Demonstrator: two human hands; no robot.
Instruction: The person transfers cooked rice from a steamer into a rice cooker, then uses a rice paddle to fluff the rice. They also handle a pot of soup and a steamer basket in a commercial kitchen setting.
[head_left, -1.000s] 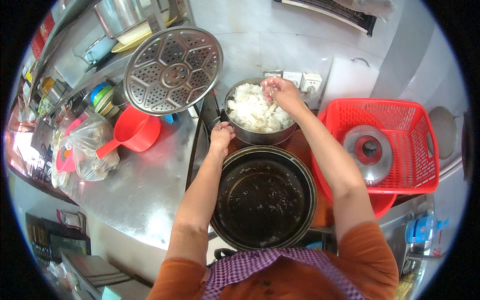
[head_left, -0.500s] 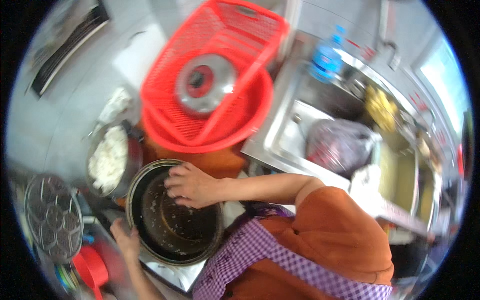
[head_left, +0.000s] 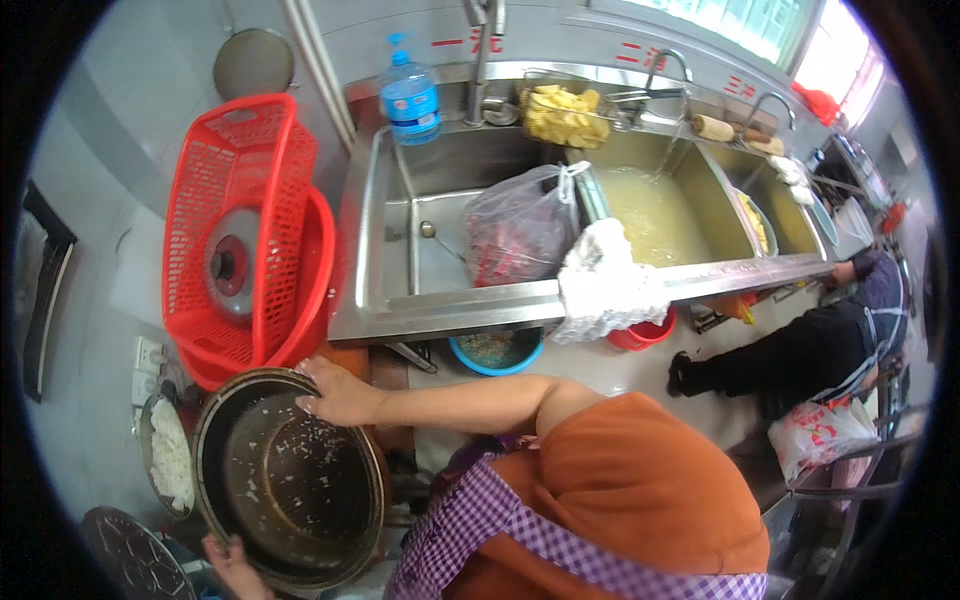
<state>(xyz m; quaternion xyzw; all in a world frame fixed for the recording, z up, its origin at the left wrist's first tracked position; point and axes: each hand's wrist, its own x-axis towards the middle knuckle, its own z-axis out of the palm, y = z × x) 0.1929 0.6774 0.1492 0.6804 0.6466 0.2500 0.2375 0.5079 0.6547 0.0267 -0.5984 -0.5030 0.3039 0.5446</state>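
Observation:
A large dark cooking pot (head_left: 290,470) is in front of me at the lower left, tilted, with white rice grains scattered over its inside. My right hand (head_left: 342,392) is closed on its far rim, thumb on the inner side. At the near left rim is my left hand (head_left: 238,572), its fingers against the pot; the lower picture edge cuts part of it off. Beside the pot, a bowl-like vessel (head_left: 150,450) holds a heap of white rice (head_left: 170,455).
Behind the pot stand a red basket (head_left: 190,270) with a lid (head_left: 232,262) inside and a red basin (head_left: 318,270). Steel sinks (head_left: 450,312) run rightward, holding a plastic bag (head_left: 520,235) and water. A blue basin (head_left: 495,370) is below. Another person (head_left: 830,345) is at the far right.
My view has swung toward the sinks. My right hand has gone from over the pot's inside to its rim. The pot is now more tilted.

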